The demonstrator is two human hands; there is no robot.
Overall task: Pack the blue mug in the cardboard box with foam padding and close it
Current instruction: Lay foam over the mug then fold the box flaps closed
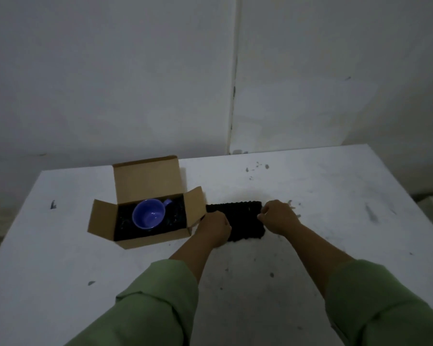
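Observation:
The blue mug (148, 217) stands upright inside the open cardboard box (145, 180), on black foam that lines the bottom, handle pointing to the back right. The box's lid and both side flaps stand open. A black foam sheet (243, 218) lies flat on the table just right of the box. My left hand (214, 229) grips the sheet's left near edge, close to the box's right flap. My right hand (278, 217) pinches the sheet's right edge.
The white table (335, 196) is scuffed with dark marks. Its far edge meets a white wall, and its left and right edges drop off to the floor. Green sleeves cover both forearms.

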